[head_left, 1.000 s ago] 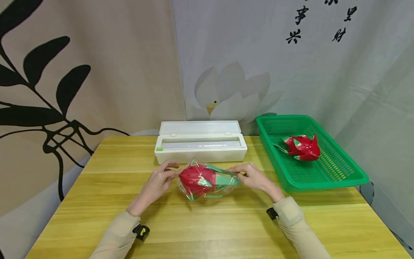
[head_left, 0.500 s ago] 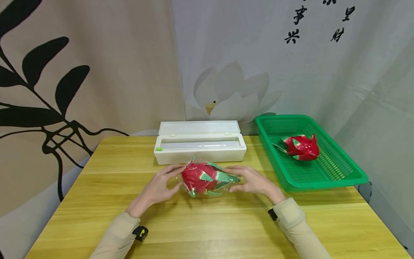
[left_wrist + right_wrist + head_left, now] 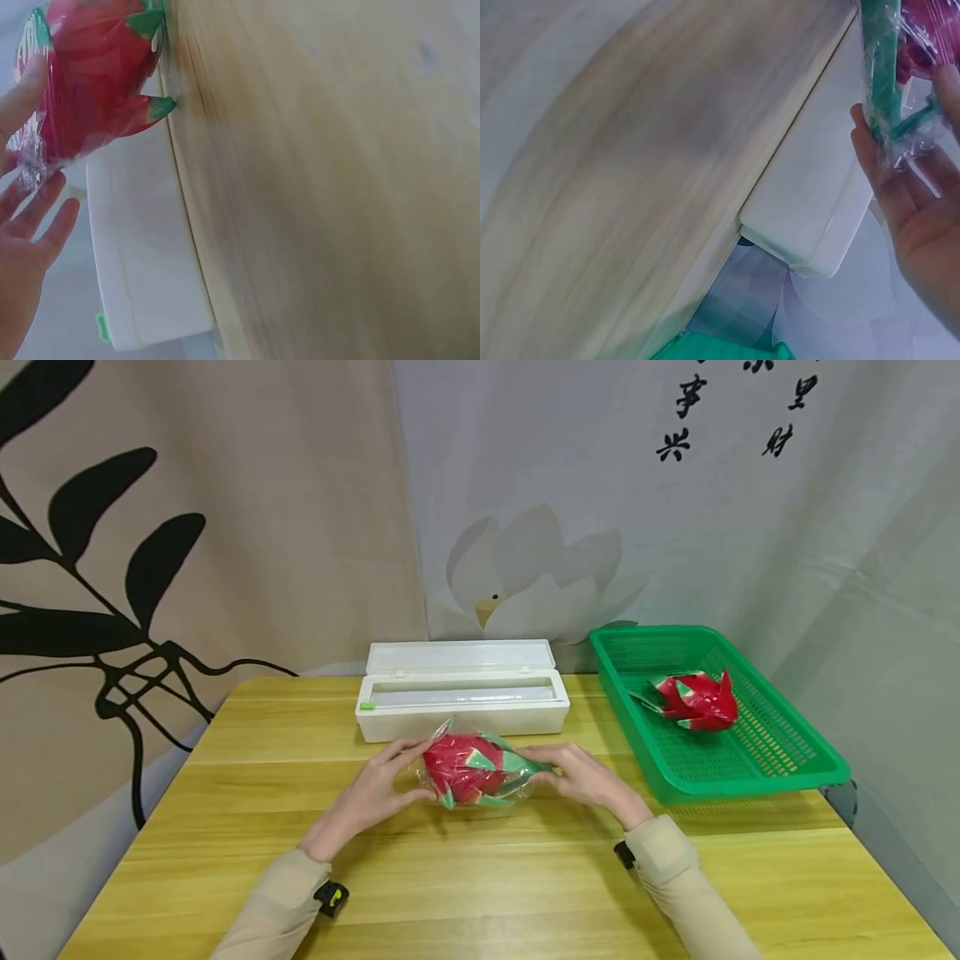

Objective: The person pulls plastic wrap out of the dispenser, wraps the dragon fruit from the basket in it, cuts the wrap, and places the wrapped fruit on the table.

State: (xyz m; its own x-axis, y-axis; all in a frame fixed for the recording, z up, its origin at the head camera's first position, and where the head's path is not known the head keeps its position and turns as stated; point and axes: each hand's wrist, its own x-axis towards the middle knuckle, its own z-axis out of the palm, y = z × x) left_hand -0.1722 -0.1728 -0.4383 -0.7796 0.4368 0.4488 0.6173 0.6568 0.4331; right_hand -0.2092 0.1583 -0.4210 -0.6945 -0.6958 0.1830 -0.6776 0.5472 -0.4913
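A red dragon fruit with green-tipped scales point(image 3: 463, 768), wrapped in clear film, is held between both hands, just in front of the white box. My left hand point(image 3: 371, 793) holds its rounded left end, fingers at the top and thumb at the lower edge. In the left wrist view, the film point(image 3: 31, 161) bunches beside the fingers of the left hand point(image 3: 26, 259). At the narrow green end, my right hand point(image 3: 588, 777) grips the leaf tips through the film. The right wrist view has the right hand's point(image 3: 919, 214) thumb and fingers around the gathered film point(image 3: 911, 142).
Behind the fruit stands a long white cling film box point(image 3: 465, 722), its lid point(image 3: 461, 656) raised and a roll point(image 3: 465, 697) inside. A green basket point(image 3: 750, 792) on the right holds another dragon fruit point(image 3: 705, 702). A printed curtain point(image 3: 315, 527) hangs behind the wooden table point(image 3: 480, 893).
The dragon fruit has turned slightly and shifted a little right. My left hand went from the film at its left edge to a wider hold on that end. The right hand regripped the green end.
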